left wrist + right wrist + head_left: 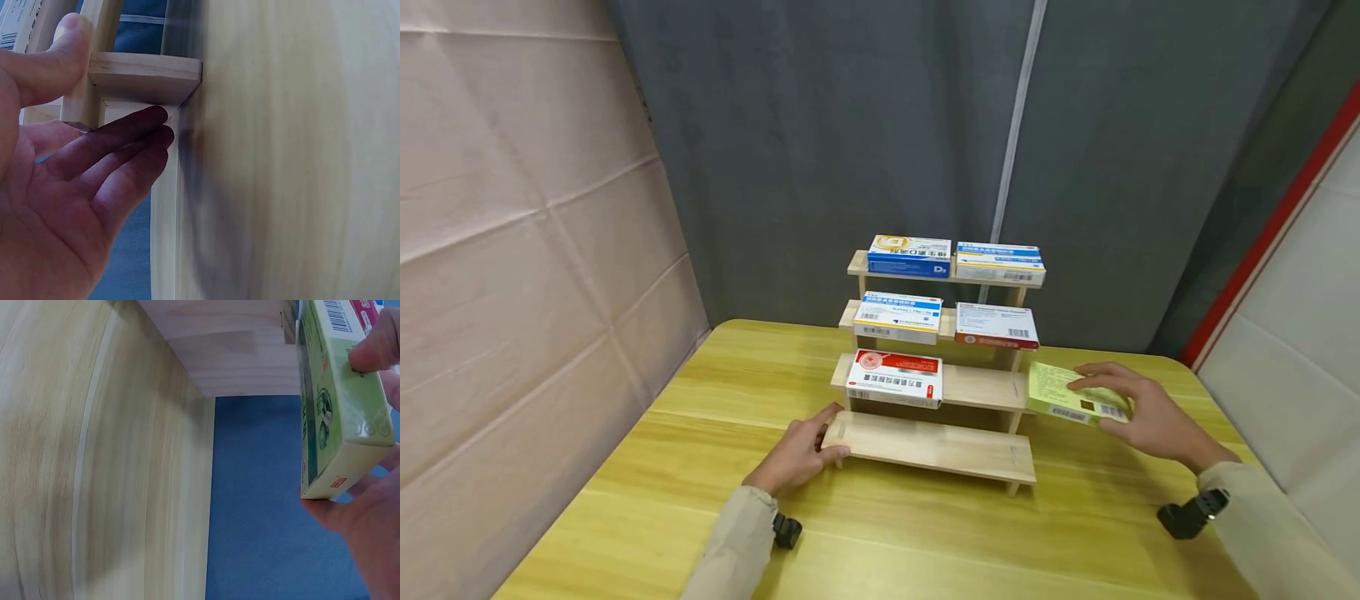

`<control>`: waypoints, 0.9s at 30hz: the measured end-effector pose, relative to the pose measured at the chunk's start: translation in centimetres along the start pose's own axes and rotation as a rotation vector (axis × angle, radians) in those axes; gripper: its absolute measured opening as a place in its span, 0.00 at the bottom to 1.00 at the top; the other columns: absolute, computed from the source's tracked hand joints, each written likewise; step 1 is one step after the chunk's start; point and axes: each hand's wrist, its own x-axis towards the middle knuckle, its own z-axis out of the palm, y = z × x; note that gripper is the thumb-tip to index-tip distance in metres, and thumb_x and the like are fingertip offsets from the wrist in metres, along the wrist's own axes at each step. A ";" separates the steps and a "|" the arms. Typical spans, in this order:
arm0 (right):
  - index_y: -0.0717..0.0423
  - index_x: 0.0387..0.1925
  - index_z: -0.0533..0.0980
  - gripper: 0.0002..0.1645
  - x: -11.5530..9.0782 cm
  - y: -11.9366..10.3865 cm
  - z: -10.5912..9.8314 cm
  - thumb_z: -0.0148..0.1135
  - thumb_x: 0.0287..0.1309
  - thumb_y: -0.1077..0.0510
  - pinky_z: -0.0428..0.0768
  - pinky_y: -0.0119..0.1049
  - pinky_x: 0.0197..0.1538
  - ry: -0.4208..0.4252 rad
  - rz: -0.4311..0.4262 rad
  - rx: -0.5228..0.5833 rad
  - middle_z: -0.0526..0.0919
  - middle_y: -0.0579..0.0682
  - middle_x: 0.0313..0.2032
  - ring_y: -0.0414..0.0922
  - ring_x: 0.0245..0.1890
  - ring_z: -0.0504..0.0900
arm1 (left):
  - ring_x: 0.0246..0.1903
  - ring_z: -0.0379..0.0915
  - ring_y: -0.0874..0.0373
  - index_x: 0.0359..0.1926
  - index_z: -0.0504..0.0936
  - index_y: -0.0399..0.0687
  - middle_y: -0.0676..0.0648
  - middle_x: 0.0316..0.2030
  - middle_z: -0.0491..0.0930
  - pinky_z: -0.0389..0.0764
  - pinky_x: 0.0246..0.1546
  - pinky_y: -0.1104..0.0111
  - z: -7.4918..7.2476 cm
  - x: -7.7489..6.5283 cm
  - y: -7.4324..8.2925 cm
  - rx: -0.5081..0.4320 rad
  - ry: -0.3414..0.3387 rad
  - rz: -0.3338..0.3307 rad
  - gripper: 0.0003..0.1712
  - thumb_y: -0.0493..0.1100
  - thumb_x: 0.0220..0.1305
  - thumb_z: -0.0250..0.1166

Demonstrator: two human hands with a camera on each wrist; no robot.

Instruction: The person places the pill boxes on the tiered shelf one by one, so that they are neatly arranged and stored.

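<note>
A stepped wooden display rack [928, 442] stands on the table. My left hand [801, 446] holds the left end of its lowest shelf; in the left wrist view the thumb [69, 37] lies against the board and the other fingers reach beneath it. My right hand [1138, 408] grips a yellow-green medicine box [1060, 387] by its right end, at the right end of the second shelf from the bottom. In the right wrist view the thumb presses one face of this green box [350, 400]. Whether the box touches the shelf I cannot tell.
On the second-lowest shelf, at left, lies a red-and-white box [895, 379]. Above it are a blue-and-white box [897, 315] and a white-and-maroon box [996, 323]. The top shelf carries a blue vitamin box [910, 256] and another blue-and-white box [1000, 262]. A grey curtain [850, 150] hangs behind.
</note>
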 end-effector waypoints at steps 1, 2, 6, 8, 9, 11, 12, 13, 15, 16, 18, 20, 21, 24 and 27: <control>0.42 0.54 0.83 0.32 0.0 -0.1 0.0 0.70 0.44 0.68 0.69 0.32 0.49 -0.003 -0.005 0.003 0.80 0.53 0.60 0.17 0.59 0.62 | 0.52 0.84 0.49 0.73 0.63 0.41 0.33 0.55 0.83 0.86 0.53 0.55 0.0 0.0 0.0 -0.002 0.002 -0.002 0.39 0.48 0.67 0.67; 0.42 0.54 0.83 0.33 0.1 -0.2 0.0 0.70 0.44 0.68 0.69 0.32 0.49 -0.007 -0.007 0.007 0.80 0.53 0.60 0.17 0.59 0.61 | 0.52 0.84 0.49 0.73 0.63 0.41 0.33 0.55 0.83 0.86 0.53 0.55 0.0 0.0 0.0 -0.003 0.004 -0.002 0.39 0.48 0.67 0.67; 0.39 0.52 0.83 0.33 0.2 -0.6 0.0 0.71 0.43 0.68 0.70 0.34 0.49 -0.018 -0.006 0.014 0.80 0.51 0.60 0.17 0.58 0.62 | 0.52 0.84 0.50 0.73 0.63 0.42 0.34 0.55 0.83 0.85 0.53 0.56 0.0 0.1 0.0 -0.008 0.006 -0.008 0.39 0.48 0.67 0.67; 0.39 0.52 0.83 0.33 0.3 -0.8 0.0 0.71 0.42 0.69 0.70 0.31 0.49 -0.019 -0.014 0.022 0.79 0.50 0.60 0.18 0.58 0.63 | 0.53 0.84 0.50 0.73 0.63 0.42 0.34 0.55 0.83 0.85 0.53 0.56 0.0 0.1 0.0 -0.007 0.007 -0.008 0.39 0.48 0.67 0.67; 0.38 0.52 0.83 0.34 0.3 -1.0 0.1 0.71 0.42 0.69 0.69 0.30 0.50 -0.020 -0.019 0.027 0.79 0.50 0.60 0.18 0.59 0.63 | 0.53 0.84 0.49 0.73 0.63 0.42 0.33 0.56 0.83 0.85 0.54 0.55 0.0 0.1 0.0 -0.005 0.007 -0.010 0.39 0.48 0.67 0.67; 0.37 0.52 0.83 0.35 0.4 -1.2 0.2 0.71 0.41 0.70 0.68 0.28 0.50 -0.021 -0.026 0.037 0.79 0.49 0.61 0.19 0.59 0.63 | 0.53 0.84 0.48 0.74 0.63 0.42 0.33 0.56 0.83 0.85 0.54 0.55 0.0 0.0 0.0 -0.005 0.009 -0.011 0.40 0.48 0.67 0.67; 0.37 0.52 0.82 0.35 0.4 -1.4 0.2 0.71 0.41 0.70 0.68 0.27 0.50 -0.022 -0.029 0.038 0.79 0.49 0.61 0.19 0.59 0.63 | 0.53 0.84 0.48 0.74 0.63 0.41 0.33 0.56 0.83 0.85 0.54 0.55 0.0 0.0 0.0 -0.005 0.009 -0.011 0.40 0.48 0.67 0.67; 0.37 0.52 0.82 0.36 0.5 -1.6 0.3 0.71 0.41 0.70 0.68 0.27 0.51 -0.023 -0.030 0.040 0.79 0.49 0.61 0.19 0.60 0.63 | 0.53 0.84 0.48 0.74 0.63 0.41 0.33 0.56 0.83 0.85 0.54 0.55 0.0 0.0 0.0 -0.002 0.009 -0.010 0.39 0.48 0.67 0.67; 0.36 0.51 0.82 0.36 0.6 -1.9 0.5 0.71 0.40 0.70 0.68 0.28 0.51 -0.025 -0.032 0.042 0.79 0.49 0.61 0.20 0.60 0.64 | 0.53 0.83 0.47 0.74 0.63 0.42 0.33 0.56 0.83 0.85 0.54 0.54 0.0 0.0 0.1 0.002 0.009 -0.011 0.40 0.48 0.67 0.67; 0.35 0.51 0.82 0.36 0.6 -2.1 0.6 0.71 0.40 0.70 0.69 0.28 0.52 -0.028 -0.030 0.043 0.79 0.49 0.62 0.21 0.61 0.64 | 0.53 0.84 0.47 0.73 0.63 0.42 0.33 0.56 0.83 0.85 0.54 0.54 0.0 0.0 0.1 0.004 0.009 -0.011 0.39 0.48 0.67 0.67; 0.35 0.51 0.82 0.36 0.8 -2.4 0.8 0.71 0.40 0.71 0.69 0.30 0.53 -0.036 -0.027 0.046 0.78 0.49 0.62 0.22 0.61 0.64 | 0.53 0.83 0.47 0.74 0.63 0.42 0.33 0.56 0.83 0.85 0.54 0.54 -0.1 0.0 0.1 0.008 0.007 -0.012 0.39 0.48 0.67 0.67; 0.34 0.51 0.82 0.36 1.1 -2.7 1.1 0.71 0.40 0.71 0.70 0.31 0.53 -0.043 -0.020 0.049 0.78 0.50 0.62 0.23 0.61 0.65 | 0.53 0.83 0.47 0.74 0.63 0.42 0.33 0.56 0.83 0.85 0.54 0.54 -0.1 0.0 0.2 0.005 0.004 -0.015 0.39 0.49 0.67 0.67; 0.34 0.51 0.82 0.36 1.2 -2.8 1.3 0.70 0.40 0.71 0.70 0.32 0.53 -0.043 -0.020 0.050 0.78 0.50 0.62 0.25 0.61 0.66 | 0.53 0.83 0.47 0.73 0.63 0.42 0.33 0.56 0.83 0.85 0.54 0.54 -0.1 0.0 0.2 0.002 0.002 -0.014 0.39 0.49 0.67 0.67; 0.35 0.50 0.82 0.36 1.7 -3.0 1.9 0.69 0.40 0.71 0.72 0.33 0.54 -0.036 -0.031 0.042 0.78 0.51 0.62 0.34 0.62 0.70 | 0.53 0.83 0.48 0.73 0.64 0.42 0.33 0.56 0.83 0.85 0.54 0.54 -0.1 0.0 0.2 -0.008 -0.004 -0.017 0.38 0.49 0.67 0.67; 0.36 0.50 0.83 0.36 2.2 -3.2 2.4 0.69 0.40 0.72 0.74 0.35 0.55 -0.028 -0.048 0.037 0.79 0.52 0.62 0.44 0.62 0.73 | 0.53 0.83 0.49 0.72 0.64 0.43 0.34 0.56 0.83 0.85 0.54 0.54 -0.2 0.0 0.3 -0.014 -0.008 -0.022 0.38 0.49 0.67 0.67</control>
